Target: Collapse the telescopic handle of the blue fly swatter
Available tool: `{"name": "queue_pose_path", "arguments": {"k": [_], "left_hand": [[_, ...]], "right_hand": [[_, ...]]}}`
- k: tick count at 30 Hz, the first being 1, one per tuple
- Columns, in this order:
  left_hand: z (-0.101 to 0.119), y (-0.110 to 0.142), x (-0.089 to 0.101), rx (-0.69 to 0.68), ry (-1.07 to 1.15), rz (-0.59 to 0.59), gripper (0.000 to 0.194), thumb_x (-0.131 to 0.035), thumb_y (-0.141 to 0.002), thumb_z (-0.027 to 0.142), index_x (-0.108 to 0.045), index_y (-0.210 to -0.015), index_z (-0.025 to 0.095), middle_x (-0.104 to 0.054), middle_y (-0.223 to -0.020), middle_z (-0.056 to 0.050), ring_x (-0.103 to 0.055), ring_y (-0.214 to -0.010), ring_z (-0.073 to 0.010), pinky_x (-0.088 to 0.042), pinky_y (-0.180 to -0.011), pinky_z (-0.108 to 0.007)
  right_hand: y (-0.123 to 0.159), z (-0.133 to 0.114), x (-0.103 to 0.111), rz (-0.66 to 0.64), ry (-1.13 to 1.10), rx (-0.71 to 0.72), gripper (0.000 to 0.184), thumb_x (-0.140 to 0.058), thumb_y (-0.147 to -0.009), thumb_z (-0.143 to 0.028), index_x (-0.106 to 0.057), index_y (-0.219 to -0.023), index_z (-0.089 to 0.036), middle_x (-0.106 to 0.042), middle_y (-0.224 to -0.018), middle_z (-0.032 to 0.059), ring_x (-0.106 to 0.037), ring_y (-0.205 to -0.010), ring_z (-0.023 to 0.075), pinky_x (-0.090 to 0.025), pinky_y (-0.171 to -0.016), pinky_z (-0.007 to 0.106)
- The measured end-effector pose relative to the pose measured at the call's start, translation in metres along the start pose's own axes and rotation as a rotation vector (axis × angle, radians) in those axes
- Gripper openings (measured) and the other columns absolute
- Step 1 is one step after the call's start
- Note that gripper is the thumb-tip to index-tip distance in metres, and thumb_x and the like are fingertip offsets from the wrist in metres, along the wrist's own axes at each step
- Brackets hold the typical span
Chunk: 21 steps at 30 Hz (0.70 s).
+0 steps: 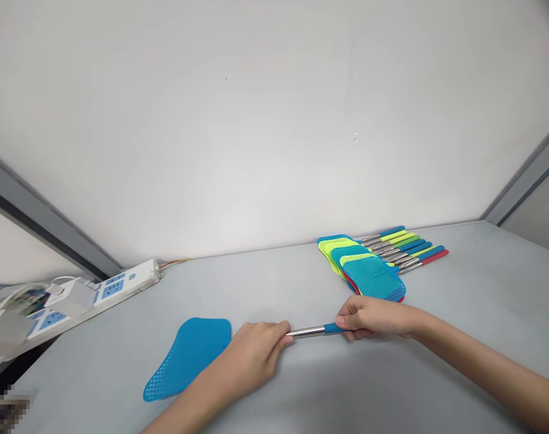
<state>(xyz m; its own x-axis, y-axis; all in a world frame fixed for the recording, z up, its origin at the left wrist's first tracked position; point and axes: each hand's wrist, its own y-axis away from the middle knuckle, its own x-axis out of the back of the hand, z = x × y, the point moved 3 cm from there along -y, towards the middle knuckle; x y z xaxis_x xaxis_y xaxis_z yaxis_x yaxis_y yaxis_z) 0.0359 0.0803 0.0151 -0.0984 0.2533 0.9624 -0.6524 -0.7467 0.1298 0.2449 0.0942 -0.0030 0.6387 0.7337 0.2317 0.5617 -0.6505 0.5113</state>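
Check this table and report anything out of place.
The blue fly swatter head lies apart from the stacked heads, with no handle, while the steel handle is held headless by the left hand and right hand.

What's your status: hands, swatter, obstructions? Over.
Left hand at end of steel swatter handle; right hand on its blue grip. Blue mesh swatter head flat beside left. Swatter stack beyond right.

**A:** And there's the shaft (309,330) between the hands, smooth, glossy metal!

**B:** Meeting a blue plastic sleeve (332,328) at the right hand (374,318), with a smooth, satin look.

**A:** Beside the left hand (251,355)?

**B:** A perforated swatter head (188,355), matt blue plastic. Beyond the right hand, more plastic mesh heads (370,274) and shiny metal handles (403,250).
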Motion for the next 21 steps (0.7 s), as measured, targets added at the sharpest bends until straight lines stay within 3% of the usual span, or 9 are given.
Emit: {"name": "queue_pose_path", "arguments": {"k": [4,11,21], "left_hand": [[0.002,0.0,-0.01,0.001,-0.111,0.069,0.023,-0.025,-0.088,0.022,-0.043,-0.074,0.02,-0.058,-0.069,0.001,-0.053,-0.06,-0.0136,-0.03,-0.052,-0.023],[0.01,0.004,-0.026,0.062,-0.229,0.167,0.017,-0.032,-0.083,0.015,-0.046,-0.073,0.019,-0.059,-0.069,-0.001,-0.053,-0.063,-0.0156,-0.033,-0.054,-0.025],[0.017,0.012,-0.032,0.048,-0.252,0.292,0.016,-0.036,-0.078,0.011,-0.048,-0.073,0.02,-0.058,-0.065,-0.001,-0.053,-0.06,-0.0152,-0.037,-0.054,-0.026]], "right_hand": [[0.001,-0.001,-0.005,-0.008,-0.115,-0.04,0.032,-0.047,-0.075,-0.039,-0.049,-0.058,-0.012,-0.039,-0.051,-0.0034,-0.025,-0.041,0.0031,-0.016,-0.039,0.018],[0.0,0.008,-0.01,-0.177,-0.275,-0.116,0.03,-0.047,-0.075,-0.037,-0.047,-0.06,-0.012,-0.026,-0.044,-0.0075,-0.014,-0.037,0.0023,-0.006,-0.033,0.018],[0.0,0.009,-0.022,-0.38,-0.423,-0.295,0.031,-0.039,-0.081,-0.038,-0.045,-0.062,-0.013,-0.018,-0.041,-0.0096,-0.007,-0.034,0.0028,-0.005,-0.028,0.015]]}}
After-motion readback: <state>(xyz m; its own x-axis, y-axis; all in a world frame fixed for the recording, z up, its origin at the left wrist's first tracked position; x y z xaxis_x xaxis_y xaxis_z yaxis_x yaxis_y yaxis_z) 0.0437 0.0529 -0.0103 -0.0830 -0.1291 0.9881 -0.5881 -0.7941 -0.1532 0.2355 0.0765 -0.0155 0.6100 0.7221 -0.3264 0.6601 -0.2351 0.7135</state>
